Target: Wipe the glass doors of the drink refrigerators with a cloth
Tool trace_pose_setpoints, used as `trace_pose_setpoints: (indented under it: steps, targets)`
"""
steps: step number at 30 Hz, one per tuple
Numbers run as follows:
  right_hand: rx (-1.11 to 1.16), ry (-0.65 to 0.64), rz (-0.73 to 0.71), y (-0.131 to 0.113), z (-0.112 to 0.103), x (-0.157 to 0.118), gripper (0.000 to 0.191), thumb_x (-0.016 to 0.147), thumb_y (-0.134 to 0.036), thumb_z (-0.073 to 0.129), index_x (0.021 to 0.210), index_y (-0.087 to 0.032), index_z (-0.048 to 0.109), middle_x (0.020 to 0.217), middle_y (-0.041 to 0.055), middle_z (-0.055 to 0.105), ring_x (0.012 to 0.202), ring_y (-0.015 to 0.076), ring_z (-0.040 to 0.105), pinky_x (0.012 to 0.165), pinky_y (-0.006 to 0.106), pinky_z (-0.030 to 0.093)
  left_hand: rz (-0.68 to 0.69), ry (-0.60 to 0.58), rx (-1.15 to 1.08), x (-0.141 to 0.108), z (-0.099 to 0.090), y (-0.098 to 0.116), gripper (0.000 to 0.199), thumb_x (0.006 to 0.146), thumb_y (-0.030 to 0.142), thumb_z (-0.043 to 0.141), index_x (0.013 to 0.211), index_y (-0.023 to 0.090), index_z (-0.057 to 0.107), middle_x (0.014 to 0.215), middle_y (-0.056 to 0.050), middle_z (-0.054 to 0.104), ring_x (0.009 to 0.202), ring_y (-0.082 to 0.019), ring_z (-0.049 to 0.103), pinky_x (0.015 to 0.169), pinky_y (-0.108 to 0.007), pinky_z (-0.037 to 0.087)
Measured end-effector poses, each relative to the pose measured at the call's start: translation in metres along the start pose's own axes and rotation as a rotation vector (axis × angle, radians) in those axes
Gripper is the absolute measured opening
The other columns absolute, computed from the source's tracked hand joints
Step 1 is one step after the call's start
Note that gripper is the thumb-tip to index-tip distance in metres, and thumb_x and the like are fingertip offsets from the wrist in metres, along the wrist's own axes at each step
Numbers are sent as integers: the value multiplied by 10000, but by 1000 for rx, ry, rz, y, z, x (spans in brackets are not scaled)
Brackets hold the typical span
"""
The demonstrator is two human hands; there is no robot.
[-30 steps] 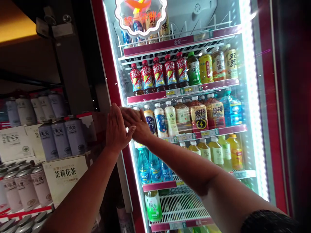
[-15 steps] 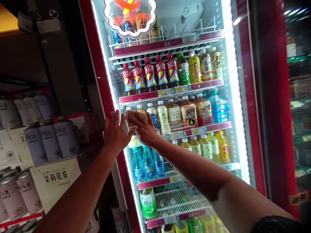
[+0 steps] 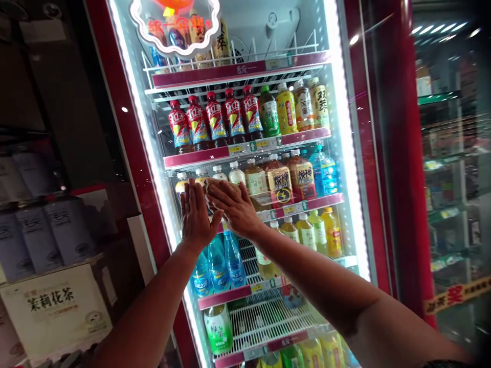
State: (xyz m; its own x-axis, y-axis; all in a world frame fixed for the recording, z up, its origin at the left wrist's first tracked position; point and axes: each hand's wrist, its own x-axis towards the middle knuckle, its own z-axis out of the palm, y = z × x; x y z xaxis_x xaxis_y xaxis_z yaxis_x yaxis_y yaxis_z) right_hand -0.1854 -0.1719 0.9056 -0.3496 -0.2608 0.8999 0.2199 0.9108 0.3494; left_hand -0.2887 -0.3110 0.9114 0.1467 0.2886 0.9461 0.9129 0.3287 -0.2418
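In the head view, my left hand [image 3: 198,217] lies flat with fingers stretched upward against or just before the glass front of a drinks fridge [image 3: 104,92]. Beside it on the right, my right hand [image 3: 235,207] is flat too, its fingers pointing up and left. My left thumb nearly meets the right hand. A tan patch shows past the right fingertips; whether it is a reflection or a cloth, I cannot tell. Behind the hands stand white-capped bottles [image 3: 237,174], partly covered. Below are blue bottles [image 3: 218,266].
Red-capped bottles [image 3: 217,120] line a higher shelf. A green tea bottle [image 3: 218,329] stands on a low wire shelf. Stacked cans [image 3: 63,225] and a white carton [image 3: 57,309] are at the left. Another glass-fronted cabinet [image 3: 441,168] is on the right.
Both hands have moved right relative to the fridge, uncovering the leftmost bottles of the middle shelf. The camera view has shifted right, so the fridge appears further left.
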Motion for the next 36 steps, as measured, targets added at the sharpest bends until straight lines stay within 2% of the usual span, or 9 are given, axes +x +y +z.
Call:
trace_pose_setpoints:
  steps: [3, 7, 12, 16, 20, 23, 28, 31, 36]
  targets:
    - [-32, 17, 11, 27, -9, -16, 567, 1037, -341, 453, 1588, -386, 324, 1681, -114, 312, 1599, 149, 111, 1303, 470, -142, -16, 7, 12, -2, 12, 5, 892, 993, 669, 341, 1658, 194, -16, 1733, -139, -7, 1603, -332, -22, 1280, -611, 25]
    - [-55, 114, 213, 63, -17, -18, 604, 1041, -332, 439, 1615, -390, 262, 1680, -79, 327, 1601, 186, 121, 1307, 510, -97, -44, 8, 78, -5, 18, 8, 823, 987, 636, 414, 1657, 244, 140, 1736, -85, -48, 1600, -345, -38, 1277, -621, 10]
    - [-20, 54, 187, 62, -21, -29, 598, 1040, -338, 439, 1613, -385, 276, 1686, -78, 312, 1604, 211, 108, 1311, 538, -64, -66, -35, 156, -4, 14, 16, 720, 1003, 550, 453, 1640, 307, 220, 1730, -46, -114, 1596, -372, -43, 1261, -667, 31]
    - [3, -19, 107, 75, -30, -52, 623, 1040, -325, 450, 1615, -429, 233, 1674, -105, 332, 1593, 196, 168, 1323, 523, -16, -105, -83, 183, -3, 10, 22, 736, 998, 519, 488, 1643, 339, 182, 1736, -48, -95, 1593, -394, -36, 1239, -711, 86]
    - [-13, 65, 252, 110, -39, -58, 658, 1038, -320, 458, 1624, -442, 187, 1676, -88, 332, 1588, 233, 192, 1312, 566, 17, -125, -82, 200, -4, 11, 23, 769, 992, 511, 506, 1645, 359, 130, 1736, -52, -86, 1592, -406, -14, 1227, -730, 104]
    - [-6, 122, 335, 120, -41, -55, 621, 1042, -328, 450, 1618, -421, 236, 1677, -69, 335, 1593, 253, 175, 1301, 593, 49, -131, -73, 225, -6, 14, 25, 765, 1002, 499, 490, 1647, 358, 102, 1731, -48, -112, 1592, -397, -9, 1236, -718, 96]
    - [-4, 71, 239, 113, -43, -76, 579, 1041, -350, 461, 1595, -415, 304, 1658, -83, 375, 1590, 223, 182, 1312, 555, 54, -138, -66, 266, -9, 15, 29, 769, 1016, 477, 463, 1652, 340, 53, 1720, -52, -152, 1593, -385, -24, 1247, -698, 79]
    - [-15, 59, 204, 127, -47, -95, 628, 1035, -333, 470, 1613, -425, 242, 1658, -82, 375, 1581, 211, 213, 1314, 536, 52, -140, -67, 275, -12, 15, 30, 754, 1022, 467, 445, 1655, 319, 62, 1722, -60, -147, 1594, -383, -24, 1247, -693, 85]
    - [-22, 133, 401, 164, -51, -93, 610, 1047, -370, 425, 1621, -428, 228, 1671, -56, 353, 1584, 254, 207, 1293, 582, 55, -143, -65, 279, -18, 17, 33, 765, 1019, 493, 428, 1659, 284, 67, 1727, -95, -112, 1594, -385, -20, 1245, -692, 71]
